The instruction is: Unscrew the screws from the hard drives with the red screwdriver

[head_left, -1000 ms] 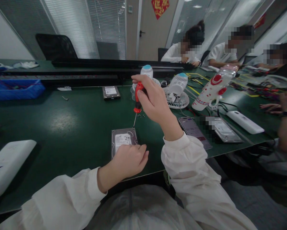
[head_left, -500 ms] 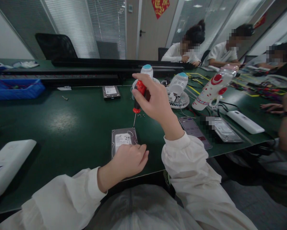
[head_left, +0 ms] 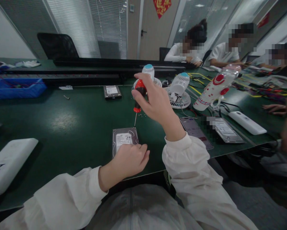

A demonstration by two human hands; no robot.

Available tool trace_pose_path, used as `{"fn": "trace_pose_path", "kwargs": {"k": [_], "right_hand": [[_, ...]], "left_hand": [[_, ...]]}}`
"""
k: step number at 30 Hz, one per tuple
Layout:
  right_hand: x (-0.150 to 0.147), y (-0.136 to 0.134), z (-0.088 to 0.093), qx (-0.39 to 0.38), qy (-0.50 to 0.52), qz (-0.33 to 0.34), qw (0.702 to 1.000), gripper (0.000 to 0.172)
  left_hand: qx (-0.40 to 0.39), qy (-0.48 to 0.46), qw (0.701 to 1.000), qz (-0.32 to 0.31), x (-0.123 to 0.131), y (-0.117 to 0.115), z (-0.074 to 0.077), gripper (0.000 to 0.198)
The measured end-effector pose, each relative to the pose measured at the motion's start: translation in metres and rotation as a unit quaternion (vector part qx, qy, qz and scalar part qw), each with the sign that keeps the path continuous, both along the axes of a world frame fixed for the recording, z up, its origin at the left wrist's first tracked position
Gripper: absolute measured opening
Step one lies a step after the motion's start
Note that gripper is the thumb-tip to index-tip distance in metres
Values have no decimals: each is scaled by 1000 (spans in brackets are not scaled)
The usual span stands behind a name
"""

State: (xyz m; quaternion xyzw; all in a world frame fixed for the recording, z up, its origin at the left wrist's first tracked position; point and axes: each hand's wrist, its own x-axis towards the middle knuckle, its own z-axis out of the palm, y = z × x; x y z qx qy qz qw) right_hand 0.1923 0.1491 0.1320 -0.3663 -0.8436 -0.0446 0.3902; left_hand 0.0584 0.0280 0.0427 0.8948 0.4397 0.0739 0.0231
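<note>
A hard drive (head_left: 125, 138) lies label up on the green table in front of me. My left hand (head_left: 131, 159) is closed over its near end, with curled fingers at the drive's near right side; the fingertips' contact is hidden. My right hand (head_left: 156, 101) grips the red and black handle of a screwdriver (head_left: 137, 101) from above. The screwdriver stands nearly upright, its tip at the drive's far right corner. Several small screws (head_left: 141, 115) lie on the table just beyond the drive.
Another hard drive (head_left: 112, 92) lies farther back. Small white fans (head_left: 179, 85), a spotted bottle (head_left: 216, 88), a phone (head_left: 195, 131), a third drive (head_left: 226, 130) and a white power bank (head_left: 247, 123) are at right. At left are a blue tray (head_left: 19, 89) and a white case (head_left: 11, 164). Co-workers sit at right.
The view has shifted slightly, moving everything a little to the right in the picture. Both hands keep their grip, and the screwdriver tip stays at the same corner of the drive.
</note>
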Motion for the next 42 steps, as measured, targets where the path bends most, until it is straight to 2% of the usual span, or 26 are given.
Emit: {"fn": "trace_pose_path", "kwargs": {"k": [4,6,12,16,19,24,30,35,42], "right_hand": [[1,1,-1,-5,16,36,999,41],[0,2,-2,-3,26,28,999,37],[-1,2,-4,-9,5,-5,1000,45],[1,-3,-1,-24,6,34,999,38],[2,-3,0,-19,11,57,998,39],[2,-2,1,3,2,0,1000,38],[2,-2,1,4,-1,28,1000,43],[1,-3,1,6,-16,-13,1000,41],[4,0,0,-5,3,40,999,43]], "left_hand": [[6,-3,1000,0,0,0,-1,39],[10,-8,1000,-1,0,0,-2,39],[12,-8,1000,-2,-1,-1,-2,38],[8,-12,1000,-6,-1,0,0,39],[2,-10,1000,-4,-1,0,0,39],[3,-11,1000,-3,-1,-1,-2,39],[8,-11,1000,-3,-2,0,-3,39],[7,-9,1000,-1,-1,0,-2,39],[1,-9,1000,0,-1,-1,0,38]]}}
